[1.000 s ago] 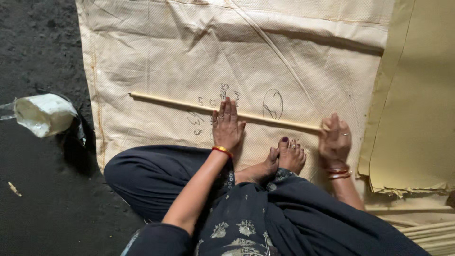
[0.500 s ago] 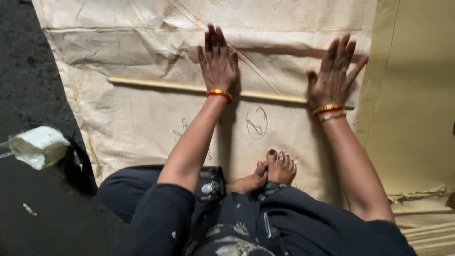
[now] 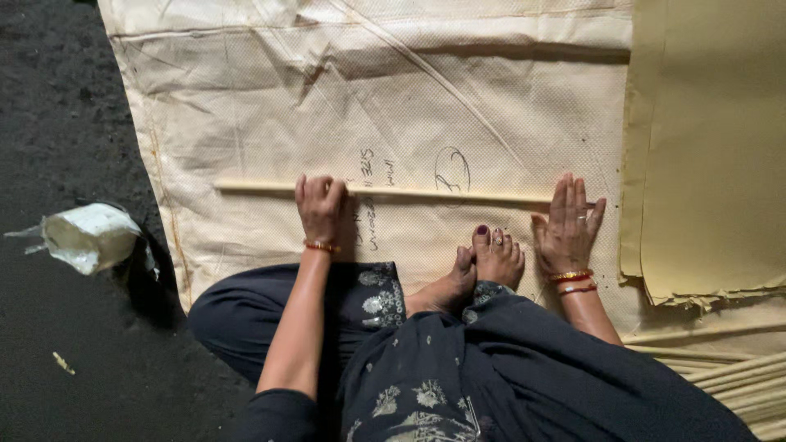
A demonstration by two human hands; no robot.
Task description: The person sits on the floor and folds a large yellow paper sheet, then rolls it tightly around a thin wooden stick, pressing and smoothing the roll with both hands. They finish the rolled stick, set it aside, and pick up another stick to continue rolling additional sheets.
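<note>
A long thin pale stick [image 3: 426,194] lies across a woven beige sack [image 3: 246,106] spread on the floor. My left hand [image 3: 321,211] rests on the stick's left part with its fingers curled over it. My right hand [image 3: 569,229] lies flat with fingers apart, its fingertips on the stick's right end. Both wrists wear bangles. My bare feet [image 3: 490,258] sit between the hands, just short of the stick.
A stack of yellow sheets [image 3: 712,147] overlaps the sack on the right. Several thin pale sticks [image 3: 720,368] lie at the lower right. A crumpled white container [image 3: 86,236] sits on the dark floor [image 3: 57,98] to the left.
Both hands have drawn back toward my body from a stretched-out reach. The stick has rolled nearer, from beyond the pen scribble to my side of it. The left fingers have curled.
</note>
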